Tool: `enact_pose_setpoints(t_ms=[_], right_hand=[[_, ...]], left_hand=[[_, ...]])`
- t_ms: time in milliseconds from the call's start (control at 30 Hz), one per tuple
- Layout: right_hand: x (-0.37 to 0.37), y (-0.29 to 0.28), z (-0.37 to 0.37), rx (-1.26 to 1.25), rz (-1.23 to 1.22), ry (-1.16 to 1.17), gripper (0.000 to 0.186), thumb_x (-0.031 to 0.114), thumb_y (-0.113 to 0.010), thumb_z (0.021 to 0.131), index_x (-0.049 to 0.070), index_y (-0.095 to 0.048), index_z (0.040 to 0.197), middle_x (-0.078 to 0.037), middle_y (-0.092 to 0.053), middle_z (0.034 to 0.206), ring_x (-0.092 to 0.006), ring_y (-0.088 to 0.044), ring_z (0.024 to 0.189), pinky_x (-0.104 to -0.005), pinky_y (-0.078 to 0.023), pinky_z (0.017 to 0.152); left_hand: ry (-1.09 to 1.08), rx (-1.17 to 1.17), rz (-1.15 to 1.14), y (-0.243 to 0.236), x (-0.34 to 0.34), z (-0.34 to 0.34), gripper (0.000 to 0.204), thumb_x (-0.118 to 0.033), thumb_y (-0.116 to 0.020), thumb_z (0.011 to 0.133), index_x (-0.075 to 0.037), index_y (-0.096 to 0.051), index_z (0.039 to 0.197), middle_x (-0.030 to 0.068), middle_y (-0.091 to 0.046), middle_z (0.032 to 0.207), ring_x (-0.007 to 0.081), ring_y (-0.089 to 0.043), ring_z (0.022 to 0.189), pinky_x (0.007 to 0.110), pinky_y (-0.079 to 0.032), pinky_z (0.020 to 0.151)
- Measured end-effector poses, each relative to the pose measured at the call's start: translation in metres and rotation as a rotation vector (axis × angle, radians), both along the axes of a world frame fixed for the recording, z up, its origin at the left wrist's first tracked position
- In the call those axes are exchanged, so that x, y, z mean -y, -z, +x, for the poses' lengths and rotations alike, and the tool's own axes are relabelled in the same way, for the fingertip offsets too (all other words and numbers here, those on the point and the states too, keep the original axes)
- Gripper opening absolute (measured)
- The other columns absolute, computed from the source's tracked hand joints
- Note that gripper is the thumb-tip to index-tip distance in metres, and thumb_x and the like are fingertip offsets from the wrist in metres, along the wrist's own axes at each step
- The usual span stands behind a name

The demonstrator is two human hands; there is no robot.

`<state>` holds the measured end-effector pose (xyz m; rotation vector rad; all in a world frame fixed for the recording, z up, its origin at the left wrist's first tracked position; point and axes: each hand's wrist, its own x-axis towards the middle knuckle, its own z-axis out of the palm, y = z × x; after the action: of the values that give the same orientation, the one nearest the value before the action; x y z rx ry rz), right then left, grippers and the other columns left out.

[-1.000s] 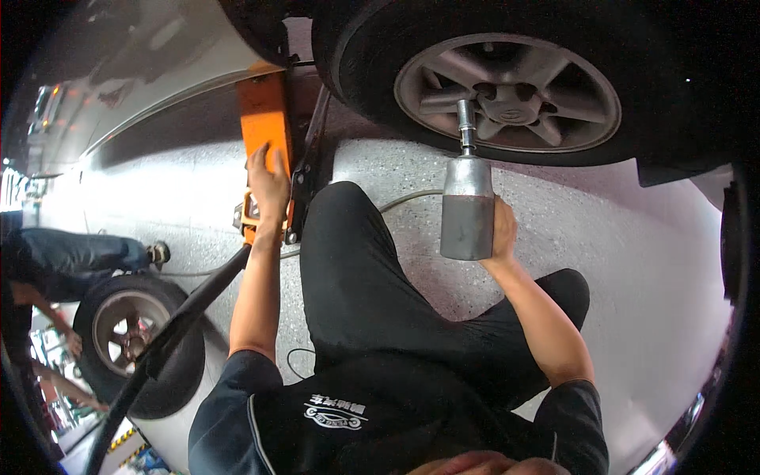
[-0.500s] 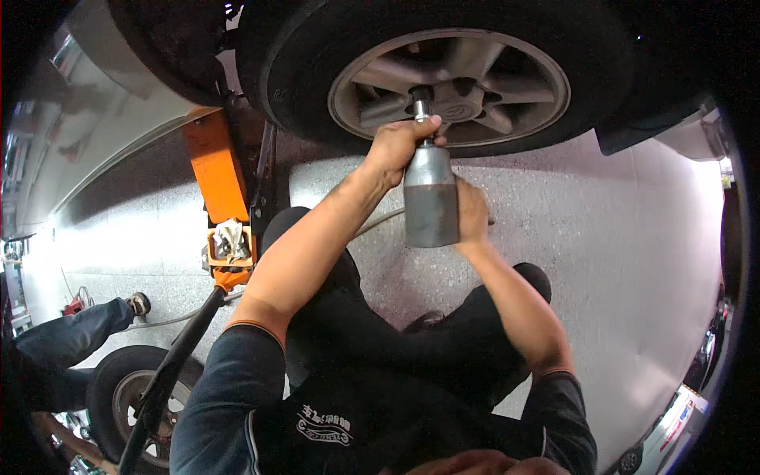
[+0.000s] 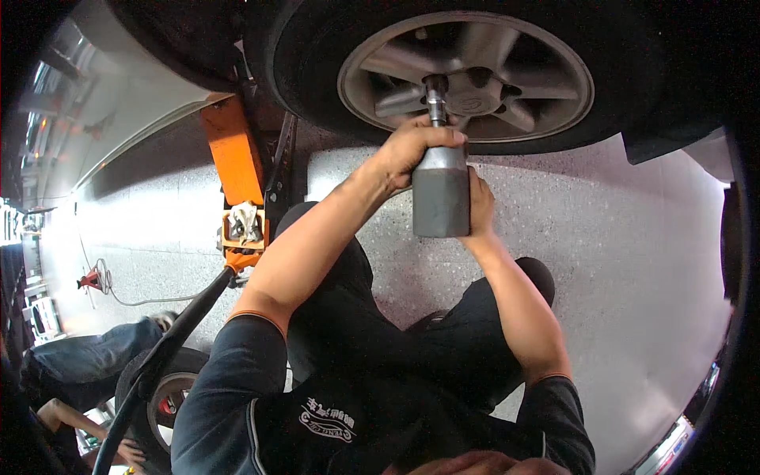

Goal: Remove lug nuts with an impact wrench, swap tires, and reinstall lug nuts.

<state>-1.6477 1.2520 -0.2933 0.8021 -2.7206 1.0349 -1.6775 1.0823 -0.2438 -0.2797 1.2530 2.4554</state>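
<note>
A grey impact wrench point(image 3: 441, 202) points up at the wheel, its shiny socket point(image 3: 436, 104) reaching into a lug recess beside the hub of the silver rim point(image 3: 584, 79). My left hand point(image 3: 412, 152) wraps round the front of the wrench, just behind the socket. On the wrench's right side, my right hand point(image 3: 481, 207) is closed round it; the handle is mostly hidden behind the body and fingers. A black tyre point(image 3: 625, 87) surrounds the rim. The nut inside the recess is hidden by the socket.
Left of my arm stands an orange floor jack point(image 3: 231, 150) with a long black handle point(image 3: 170, 348) and a small tray of white cloth point(image 3: 244, 218). A co-worker's hand point(image 3: 127, 451) is at a second tyre point(image 3: 134, 396). A hose point(image 3: 158, 301) lies on the floor.
My view has shifted, so wheel and jack sit further right. Both hands stay on the wrench, its socket still at the recess. At lower left, a co-worker's arm has come into view by the loose tyre.
</note>
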Motion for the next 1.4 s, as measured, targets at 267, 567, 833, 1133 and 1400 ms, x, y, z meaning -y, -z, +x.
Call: enact_pose_setpoints(t_ms=[267,567,833,1133,1400], right_hand=[[-0.008,-0.002,0.023,-0.002,-0.197,0.030,0.046,0.012,-0.065,0.075,0.000,-0.050,0.118,-0.018,-0.062,0.090,-0.0364,-0.058,0.080,-0.0445,-0.047,0.074],[-0.045,0.026,0.038,-0.164,-0.182,-0.120,0.045,0.003,-0.061,0.076,-0.001,-0.051,0.119,-0.017,-0.061,0.103,-0.0350,-0.056,0.093,-0.0431,-0.042,0.085],[-0.038,-0.010,0.049,-0.269,-0.299,-0.277,0.034,0.004,-0.059,0.072,-0.006,-0.057,0.104,-0.016,-0.061,0.096,-0.0312,-0.057,0.087,-0.0439,-0.042,0.083],[-0.054,-0.019,0.052,-0.335,-0.444,-0.413,0.030,0.002,-0.063,0.067,-0.003,-0.059,0.096,-0.015,-0.062,0.095,-0.0294,-0.060,0.087,-0.0481,-0.042,0.087],[-0.065,0.012,0.058,-0.041,-0.520,-0.389,0.027,0.004,-0.069,0.072,0.006,-0.065,0.099,-0.007,-0.063,0.093,-0.0279,-0.057,0.094,-0.0441,-0.038,0.096]], left_hand=[[-0.059,0.044,0.199,-0.007,0.008,-0.005,0.059,-0.047,-0.046,0.090,0.004,-0.048,0.118,0.0186,-0.063,0.101,0.0307,-0.063,0.094,0.047,-0.049,0.091],[-0.299,-0.054,0.321,-0.018,-0.011,0.009,0.048,-0.051,-0.038,0.098,-0.006,-0.051,0.108,0.0055,-0.055,0.086,0.0186,-0.055,0.079,0.032,-0.048,0.074],[-0.394,-0.384,0.072,-0.072,-0.021,0.058,0.053,-0.063,-0.028,0.094,-0.017,-0.044,0.114,-0.0003,-0.044,0.069,0.0110,-0.042,0.054,0.028,-0.042,0.058],[-0.221,-0.760,-0.130,-0.086,-0.005,0.061,0.062,-0.065,-0.045,0.087,-0.008,-0.053,0.112,0.0081,-0.052,0.096,0.0187,-0.056,0.081,0.035,-0.050,0.071],[-0.798,-1.016,-0.912,-0.121,0.053,0.075,0.030,-0.028,-0.056,0.096,0.001,-0.059,0.099,0.0082,-0.067,0.081,0.0126,-0.062,0.072,0.024,-0.048,0.066]])
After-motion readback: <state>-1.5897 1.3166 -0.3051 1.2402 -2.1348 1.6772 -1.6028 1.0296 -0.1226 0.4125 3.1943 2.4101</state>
